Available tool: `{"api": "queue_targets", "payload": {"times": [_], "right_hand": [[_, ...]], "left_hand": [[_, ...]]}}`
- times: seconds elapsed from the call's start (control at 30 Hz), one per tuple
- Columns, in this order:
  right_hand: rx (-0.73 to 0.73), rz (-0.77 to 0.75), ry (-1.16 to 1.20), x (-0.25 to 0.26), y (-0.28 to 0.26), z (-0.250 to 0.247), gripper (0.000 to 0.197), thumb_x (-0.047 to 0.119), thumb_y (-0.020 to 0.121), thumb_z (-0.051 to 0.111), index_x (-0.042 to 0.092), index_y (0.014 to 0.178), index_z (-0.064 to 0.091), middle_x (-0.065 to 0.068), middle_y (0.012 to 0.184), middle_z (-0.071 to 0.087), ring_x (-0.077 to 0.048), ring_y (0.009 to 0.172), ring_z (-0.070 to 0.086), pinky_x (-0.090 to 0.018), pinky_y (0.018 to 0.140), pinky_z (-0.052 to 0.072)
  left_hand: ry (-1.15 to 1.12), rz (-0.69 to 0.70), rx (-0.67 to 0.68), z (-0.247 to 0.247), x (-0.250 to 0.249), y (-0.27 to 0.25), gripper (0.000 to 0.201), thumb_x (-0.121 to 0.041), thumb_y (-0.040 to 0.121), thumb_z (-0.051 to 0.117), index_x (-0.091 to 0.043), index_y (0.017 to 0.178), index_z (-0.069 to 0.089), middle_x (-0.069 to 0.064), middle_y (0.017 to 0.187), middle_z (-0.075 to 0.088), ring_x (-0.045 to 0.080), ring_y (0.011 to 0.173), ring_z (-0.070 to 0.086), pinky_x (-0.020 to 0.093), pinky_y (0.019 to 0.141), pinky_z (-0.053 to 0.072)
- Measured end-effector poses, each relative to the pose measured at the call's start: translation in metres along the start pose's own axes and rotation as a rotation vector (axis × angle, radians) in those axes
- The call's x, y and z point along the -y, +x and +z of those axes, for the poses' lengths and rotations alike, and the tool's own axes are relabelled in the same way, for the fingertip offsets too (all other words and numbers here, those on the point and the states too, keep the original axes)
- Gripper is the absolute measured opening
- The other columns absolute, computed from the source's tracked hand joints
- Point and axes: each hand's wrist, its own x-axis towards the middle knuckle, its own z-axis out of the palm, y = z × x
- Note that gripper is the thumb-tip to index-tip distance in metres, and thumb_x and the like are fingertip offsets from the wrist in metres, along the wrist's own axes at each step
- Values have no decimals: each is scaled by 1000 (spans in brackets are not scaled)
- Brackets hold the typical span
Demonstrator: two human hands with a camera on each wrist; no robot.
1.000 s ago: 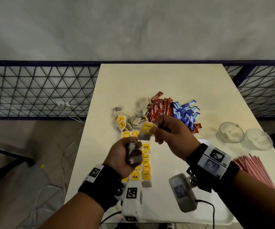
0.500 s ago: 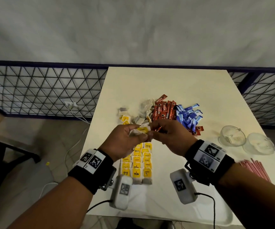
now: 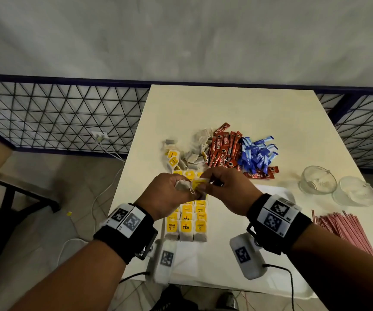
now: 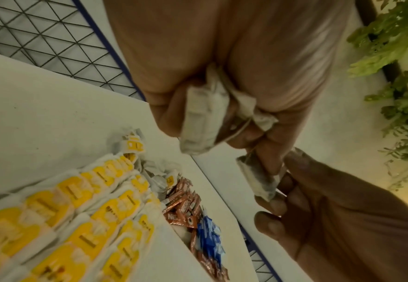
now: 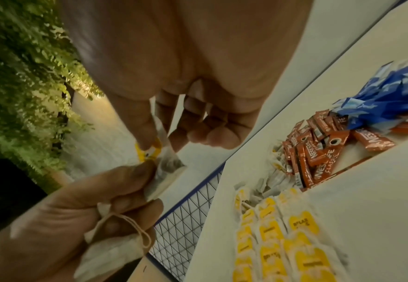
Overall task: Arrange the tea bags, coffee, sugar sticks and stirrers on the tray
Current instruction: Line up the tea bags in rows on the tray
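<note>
1. Since prev frame: my hands now meet above the rows; bag passed across.
2. Left hand (image 3: 169,194) clutches spare tea bags (image 4: 204,122); right hand (image 3: 223,189) pinches one tea bag (image 5: 166,162) by its tag.
3. Tea bag rows (image 3: 186,223) lie directly below, long axis toward me; right hand is nearer the open end, on the tabletop (image 3: 237,108).

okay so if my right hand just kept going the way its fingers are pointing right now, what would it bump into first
Most likely your left hand. The right hand points leftward across the table at it, both already pinching the same tea bag between them, so they nearly touch. Depth is hard to judge, but nothing else lies between.
</note>
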Motion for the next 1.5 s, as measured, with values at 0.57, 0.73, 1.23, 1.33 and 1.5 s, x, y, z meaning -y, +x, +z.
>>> {"api": "queue_targets", "payload": {"times": [0.57,0.73,1.23,1.33,1.5], "right_hand": [[296,352,-361,-69,-34,65,20,30,92,56,19,106,65,-2,105,66,-20,93,57,-26,77,42],[241,421,-334,-70,-34,71,8,24,90,54,20,90,61,-1,88,59,-17,79,50,-23,67,34],[173,175,-47,-32,-28,65,18,49,81,66,31,84,64,13,80,61,2,61,51,-14,61,40],[190,159,-114,-25,-21,65,12,39,86,64,28,83,63,15,82,59,0,65,51,-20,66,41],[65,180,-200,-25,-14,51,13,33,89,60,22,84,62,10,82,62,1,65,50,-14,58,34]], "left_hand": [[583,-262,149,75,101,-33,35,-45,85,59,-12,90,70,10,93,70,29,91,64,24,65,39],[605,-266,137,74,102,-37,30,-35,87,52,-11,77,67,11,86,68,30,82,63,28,63,43],[-64,-247,100,38,78,-39,26,-22,76,78,-19,95,60,-8,73,64,9,61,57,28,57,47],[0,-199,128,37,73,-36,30,-25,76,78,-24,94,55,-8,76,63,12,65,59,31,60,49],[126,-210,-67,25,83,-43,54,-43,61,87,-30,102,53,-10,91,62,1,81,59,21,74,48]]}}
